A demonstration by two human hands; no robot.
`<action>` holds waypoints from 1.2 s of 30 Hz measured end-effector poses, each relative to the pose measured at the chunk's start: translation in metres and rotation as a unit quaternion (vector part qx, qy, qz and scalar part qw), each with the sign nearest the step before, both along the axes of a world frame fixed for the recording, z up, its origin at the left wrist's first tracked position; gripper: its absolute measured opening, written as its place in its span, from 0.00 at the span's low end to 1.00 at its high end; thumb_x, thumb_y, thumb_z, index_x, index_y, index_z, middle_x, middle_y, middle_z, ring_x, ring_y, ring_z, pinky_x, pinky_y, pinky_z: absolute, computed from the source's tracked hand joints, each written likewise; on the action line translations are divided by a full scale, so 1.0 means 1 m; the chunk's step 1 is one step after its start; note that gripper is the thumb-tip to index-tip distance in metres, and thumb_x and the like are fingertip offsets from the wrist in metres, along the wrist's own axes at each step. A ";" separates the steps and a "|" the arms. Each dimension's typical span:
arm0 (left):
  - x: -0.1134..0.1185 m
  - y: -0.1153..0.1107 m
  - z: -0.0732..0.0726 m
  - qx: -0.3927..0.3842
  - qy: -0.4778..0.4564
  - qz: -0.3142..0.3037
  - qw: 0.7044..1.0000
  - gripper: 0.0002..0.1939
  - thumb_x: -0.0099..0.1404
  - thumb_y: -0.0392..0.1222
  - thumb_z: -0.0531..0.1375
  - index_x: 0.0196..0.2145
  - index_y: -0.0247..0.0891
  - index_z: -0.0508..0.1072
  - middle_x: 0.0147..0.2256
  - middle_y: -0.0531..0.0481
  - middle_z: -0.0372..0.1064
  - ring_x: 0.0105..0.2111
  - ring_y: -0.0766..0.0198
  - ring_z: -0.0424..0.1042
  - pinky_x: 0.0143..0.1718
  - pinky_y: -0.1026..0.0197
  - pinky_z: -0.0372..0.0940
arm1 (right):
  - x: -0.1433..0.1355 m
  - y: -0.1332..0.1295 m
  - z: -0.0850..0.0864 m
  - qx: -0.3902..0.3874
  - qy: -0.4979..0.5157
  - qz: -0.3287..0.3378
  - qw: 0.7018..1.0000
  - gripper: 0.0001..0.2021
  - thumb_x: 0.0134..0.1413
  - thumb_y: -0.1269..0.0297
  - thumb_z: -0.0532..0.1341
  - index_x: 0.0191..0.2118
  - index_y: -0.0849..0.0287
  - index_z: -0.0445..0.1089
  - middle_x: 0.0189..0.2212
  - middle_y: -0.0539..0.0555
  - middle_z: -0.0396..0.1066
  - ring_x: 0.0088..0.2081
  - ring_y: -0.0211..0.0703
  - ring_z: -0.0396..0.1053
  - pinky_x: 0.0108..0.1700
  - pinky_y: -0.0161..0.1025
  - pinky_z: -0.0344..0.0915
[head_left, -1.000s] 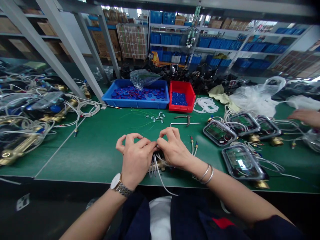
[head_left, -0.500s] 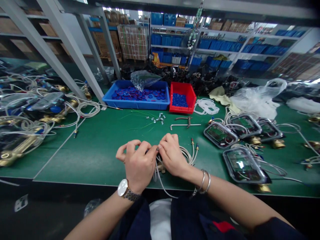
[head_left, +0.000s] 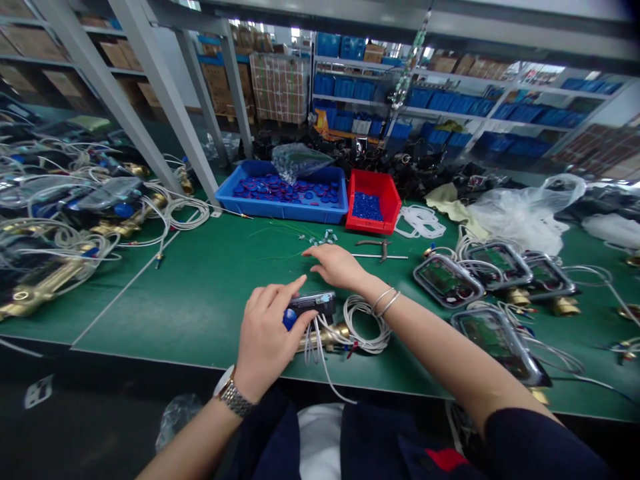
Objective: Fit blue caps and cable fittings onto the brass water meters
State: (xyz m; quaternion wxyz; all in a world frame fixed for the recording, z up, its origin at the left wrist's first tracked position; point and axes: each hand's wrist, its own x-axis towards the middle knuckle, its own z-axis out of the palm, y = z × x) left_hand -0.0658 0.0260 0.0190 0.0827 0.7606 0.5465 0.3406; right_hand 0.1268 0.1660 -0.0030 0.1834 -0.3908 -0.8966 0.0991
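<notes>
My left hand (head_left: 273, 327) is closed around a meter (head_left: 320, 303), thumb on the near side and fingers on the far side. The meter has a dark housing with a clear lid, a blue round cap (head_left: 289, 319) and a brass pipe body (head_left: 333, 335). Its white cable (head_left: 367, 333) lies coiled to the right, and one strand hangs over the table edge. Beyond the meter, my right hand (head_left: 337, 265) is stretched out with its fingers apart, just short of several small pale pieces (head_left: 327, 237). Thin green wires (head_left: 273, 230) lie beside these pieces.
A blue tray (head_left: 285, 211) of blue discs and a red bin (head_left: 373, 225) of small blue parts stand behind. A T-shaped tool (head_left: 384, 250) and a metal rod (head_left: 395, 257) lie nearby. More meters (head_left: 447, 280) sit right; others (head_left: 50, 280) with cables crowd the left.
Both hands were together over the meter. My right hand has left it and moved forward toward the small pieces. My left hand has shifted slightly left, uncovering the meter.
</notes>
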 end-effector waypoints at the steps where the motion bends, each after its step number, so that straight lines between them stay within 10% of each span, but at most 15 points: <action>1: -0.005 -0.003 -0.001 0.000 -0.003 0.003 1.000 0.28 0.66 0.48 0.65 0.61 0.45 0.67 0.45 0.47 0.72 0.46 0.55 0.67 0.50 0.51 0.63 | -0.006 0.006 -0.004 -0.007 -0.004 0.011 1.000 0.20 0.57 0.72 0.67 0.55 0.57 0.70 0.48 0.58 0.75 0.50 0.46 0.70 0.54 0.44 0.62; 10: -0.044 -0.026 -0.020 -0.031 -0.011 0.037 0.999 0.25 0.68 0.48 0.63 0.60 0.47 0.68 0.50 0.46 0.70 0.51 0.53 0.67 0.54 0.49 0.64 | -0.019 0.038 -0.016 -0.045 0.061 0.011 0.997 0.04 0.60 0.72 0.62 0.36 0.58 0.75 0.34 0.53 0.77 0.38 0.42 0.71 0.44 0.38 0.61; 17: -0.038 -0.027 -0.025 -0.050 -0.051 0.032 0.997 0.31 0.63 0.48 0.67 0.62 0.46 0.66 0.56 0.45 0.64 0.56 0.54 0.66 0.59 0.48 0.64 | 0.002 0.063 0.035 -0.044 0.207 -0.083 0.974 0.07 0.62 0.67 0.59 0.39 0.63 0.73 0.34 0.55 0.75 0.34 0.40 0.68 0.39 0.37 0.63; 24: -0.034 -0.021 -0.027 -0.063 -0.076 0.025 0.995 0.29 0.63 0.47 0.67 0.60 0.47 0.67 0.56 0.45 0.65 0.57 0.53 0.65 0.61 0.47 0.63 | -0.009 0.011 0.059 -0.288 0.198 0.132 0.928 0.07 0.54 0.63 0.67 0.34 0.61 0.78 0.30 0.52 0.75 0.33 0.39 0.69 0.38 0.38 0.63; 36: -0.034 -0.021 -0.027 -0.066 -0.086 0.016 0.994 0.28 0.64 0.47 0.66 0.60 0.46 0.66 0.55 0.46 0.66 0.56 0.55 0.66 0.60 0.49 0.64 | -0.024 -0.019 0.050 -0.188 0.105 0.110 0.970 0.03 0.57 0.73 0.66 0.33 0.60 0.77 0.30 0.49 0.71 0.33 0.36 0.67 0.37 0.35 0.58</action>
